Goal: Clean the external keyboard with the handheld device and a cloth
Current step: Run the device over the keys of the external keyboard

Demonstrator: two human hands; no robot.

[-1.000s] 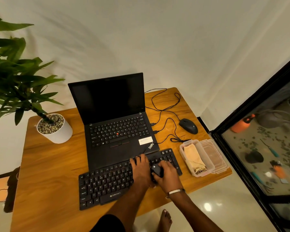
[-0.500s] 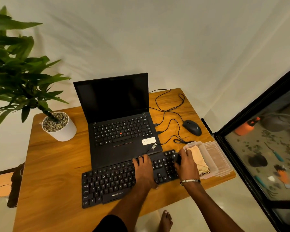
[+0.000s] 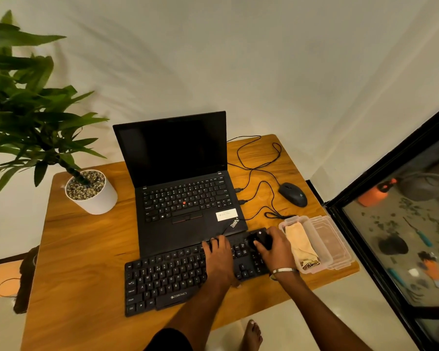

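Note:
The black external keyboard (image 3: 167, 277) lies along the front of the wooden table (image 3: 86, 262), just below the laptop. My left hand (image 3: 219, 257) rests flat on its right-centre keys, fingers spread and straight. My right hand (image 3: 276, 252) grips a small black handheld device (image 3: 259, 239) over the keyboard's far right corner. A beige cloth (image 3: 300, 243) lies folded in a clear plastic box (image 3: 314, 239) right beside that hand.
An open black laptop (image 3: 185, 193) stands behind the keyboard. A wired mouse (image 3: 293, 194) and loose cables (image 3: 259, 171) lie at the back right. A potted plant (image 3: 91, 192) stands at the left. The box lid (image 3: 333, 239) lies by the table's right edge.
My right hand has carried the device from the middle of the keyboard to its right end and on to the far right corner. The left hand has stayed on the keys.

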